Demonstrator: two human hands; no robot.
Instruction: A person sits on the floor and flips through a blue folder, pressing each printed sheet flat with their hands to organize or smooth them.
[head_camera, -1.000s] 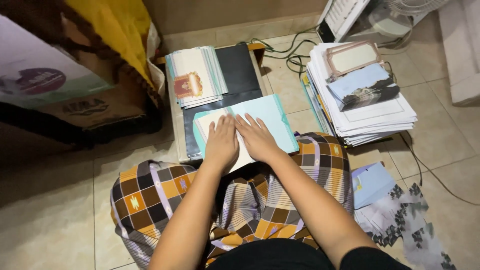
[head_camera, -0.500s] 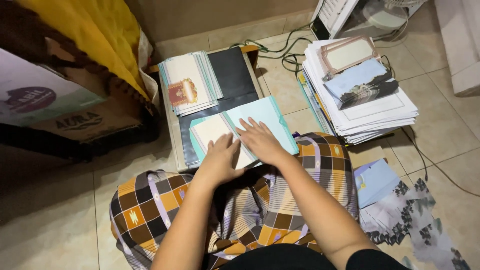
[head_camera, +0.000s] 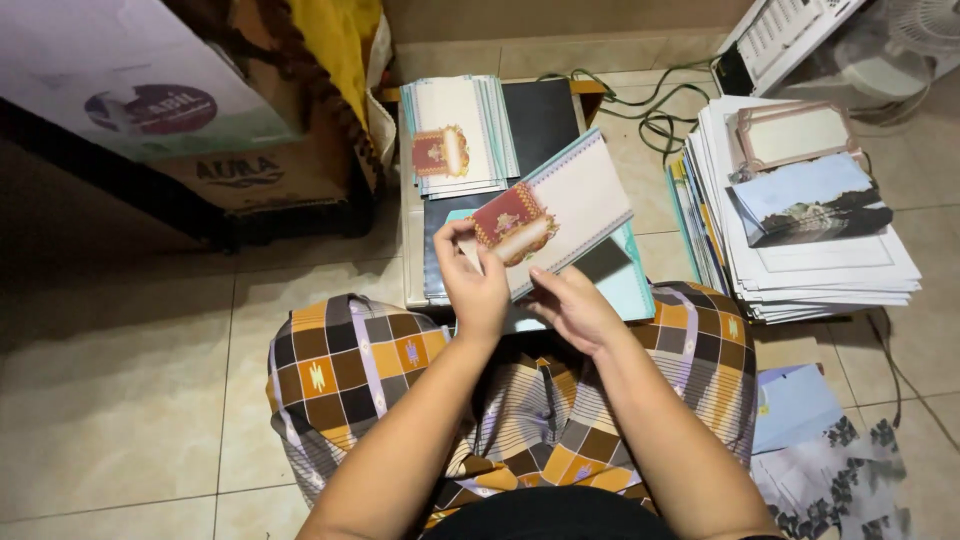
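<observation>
Left hand (head_camera: 478, 283) pinches one white rectangular card with a red-gold emblem (head_camera: 553, 214); right hand (head_camera: 572, 305), fingers loosely curled, touches its lower edge, hiding part.

The invitation card (head_camera: 552, 212) mid-frame looks like smooth paper stock with a faintly glossy red emblem. Below, the checked sarong (head_camera: 350, 370) is soft woven cloth. The floor tiles (head_camera: 110, 400) at lower left are glazed and faintly shiny.

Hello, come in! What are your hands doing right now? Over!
Left hand grips the folded card, lifted off the low table. Right hand open beneath it. Finished card stack behind; nothing blocking.
</observation>
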